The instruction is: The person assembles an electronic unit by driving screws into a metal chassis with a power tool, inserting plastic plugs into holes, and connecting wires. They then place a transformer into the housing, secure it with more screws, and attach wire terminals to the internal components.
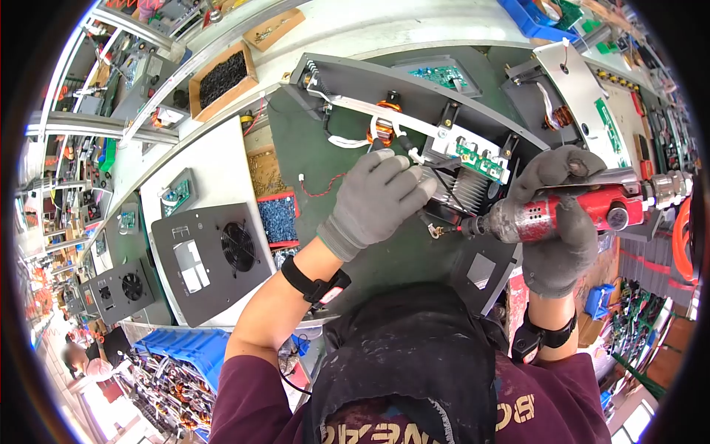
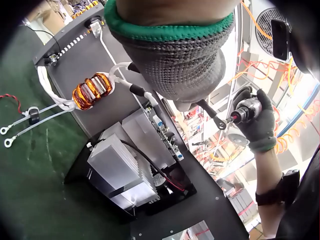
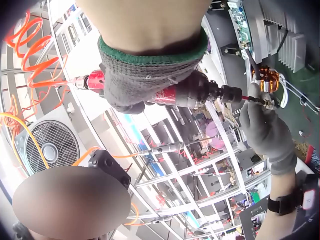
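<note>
My left hand (image 1: 381, 196) has its fingers curled above the open metal chassis (image 1: 421, 103). In the left wrist view, a dark cable end with a ring terminal (image 2: 220, 123) sticks out from under that hand (image 2: 175, 70). The right hand (image 1: 558, 222) grips a red power driver (image 1: 529, 218), its bit pointing towards the left hand. Small metal parts (image 1: 435, 231) show at the bit tip. In the right wrist view, left fingers are beside the bit (image 3: 246, 98). Within the chassis are a copper-wound coil (image 2: 92, 91), finned heat sinks (image 2: 117, 162) and a green board (image 1: 481, 159).
Left of the chassis lie a dark panel with a fan (image 1: 211, 259) and a red-edged bin of small blue parts (image 1: 277, 220). A box of black parts (image 1: 222, 80) stands at the back left. Another opened unit (image 1: 584, 111) is at the right, near an orange hose (image 1: 682, 240).
</note>
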The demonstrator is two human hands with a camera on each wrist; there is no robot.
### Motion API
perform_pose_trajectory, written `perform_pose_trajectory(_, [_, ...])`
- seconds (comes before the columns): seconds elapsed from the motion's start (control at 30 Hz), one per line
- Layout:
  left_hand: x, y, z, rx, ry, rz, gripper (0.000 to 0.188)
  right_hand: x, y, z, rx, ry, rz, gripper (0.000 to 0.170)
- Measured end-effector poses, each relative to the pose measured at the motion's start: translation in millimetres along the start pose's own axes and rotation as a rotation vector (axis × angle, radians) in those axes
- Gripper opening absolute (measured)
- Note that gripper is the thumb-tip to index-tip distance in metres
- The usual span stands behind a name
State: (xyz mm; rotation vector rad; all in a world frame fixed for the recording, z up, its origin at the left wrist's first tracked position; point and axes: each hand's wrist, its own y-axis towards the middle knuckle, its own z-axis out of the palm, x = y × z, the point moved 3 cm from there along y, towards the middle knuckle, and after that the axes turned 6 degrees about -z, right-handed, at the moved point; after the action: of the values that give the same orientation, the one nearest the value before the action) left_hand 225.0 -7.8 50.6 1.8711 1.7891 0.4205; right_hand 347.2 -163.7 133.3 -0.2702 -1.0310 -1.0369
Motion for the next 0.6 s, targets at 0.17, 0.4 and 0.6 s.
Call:
perform_pose_trajectory(0.17, [-2, 7, 11, 0.035, -0.016, -0.004, 0.024, 2, 0, -4, 0.052, -0.106, 0.021, 0.039])
perform_pose_trajectory(0.4, [-7, 55, 47, 0.042, -0.111, -0.137, 0.018, 8, 20, -27, -0.010, -0.592, -0.212, 0.037])
perform_pose_trajectory(0.6, [-9, 56, 61, 0.159, -0.134, -0.228, 0.021, -8, 26, -30, -0.005, -0.599, -0.232, 0.038])
